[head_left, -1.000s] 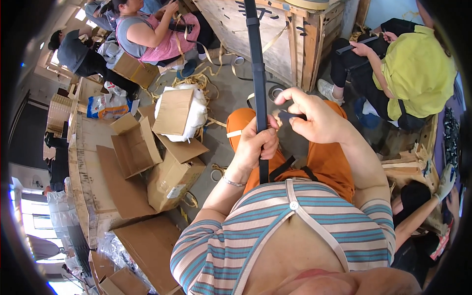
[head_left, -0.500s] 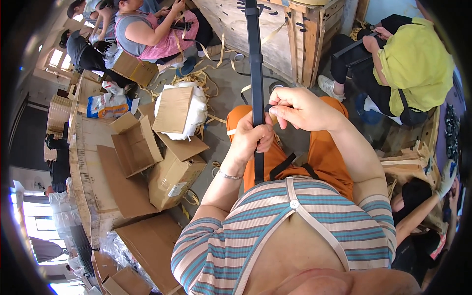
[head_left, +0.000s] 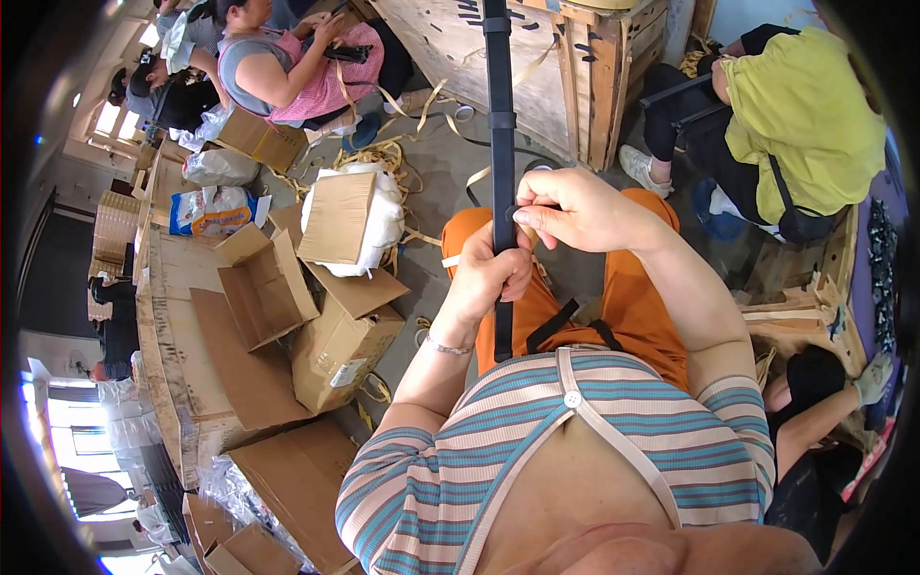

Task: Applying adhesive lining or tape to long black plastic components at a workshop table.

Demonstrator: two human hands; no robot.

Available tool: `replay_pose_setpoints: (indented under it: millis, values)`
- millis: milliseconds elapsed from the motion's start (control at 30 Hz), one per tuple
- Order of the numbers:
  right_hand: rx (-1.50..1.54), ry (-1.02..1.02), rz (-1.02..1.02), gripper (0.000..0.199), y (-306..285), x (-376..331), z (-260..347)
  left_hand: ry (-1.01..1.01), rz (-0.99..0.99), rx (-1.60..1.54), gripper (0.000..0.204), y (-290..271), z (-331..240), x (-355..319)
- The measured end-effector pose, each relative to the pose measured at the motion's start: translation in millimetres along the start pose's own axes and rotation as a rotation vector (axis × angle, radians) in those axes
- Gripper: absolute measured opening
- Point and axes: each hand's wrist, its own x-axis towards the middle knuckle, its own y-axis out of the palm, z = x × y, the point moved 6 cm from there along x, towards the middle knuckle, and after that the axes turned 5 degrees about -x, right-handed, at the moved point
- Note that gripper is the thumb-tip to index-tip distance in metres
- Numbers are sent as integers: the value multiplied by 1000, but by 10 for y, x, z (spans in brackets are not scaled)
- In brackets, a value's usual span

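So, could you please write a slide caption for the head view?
The left hand grips a long black bar while the right hand touches its side, with cardboard boxes to the left.

Head view: looks down from above the striped top (head_left: 652,412)
Orange trousers (head_left: 637,297): near, just beyond the striped top
Wooden crate (head_left: 546,105): farther, well beyond the striped top

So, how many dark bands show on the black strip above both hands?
2: the upper band near the top edge, the lower band nearer the right hand. More may be hidden.
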Motion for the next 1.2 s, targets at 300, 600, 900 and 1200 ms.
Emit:
replay_pose_setpoints:
  millis: [300, 600, 900, 1200]
  values:
    - [19, 1, 2, 13, 5, -15, -5, 9, 3, -3, 14, 20, -7, 1]
    - [22, 15, -8, 15, 13, -43, -8, -4, 6, -1, 13, 29, 7, -10]
    - [39, 17, -20, 15, -16, -39, -29, -10, 15, 4, 13, 57, 1, -13]
    - [26, 130, -66, 19, -33, 7, -141, 27, 5, 107, 12, 52, 8, 18]
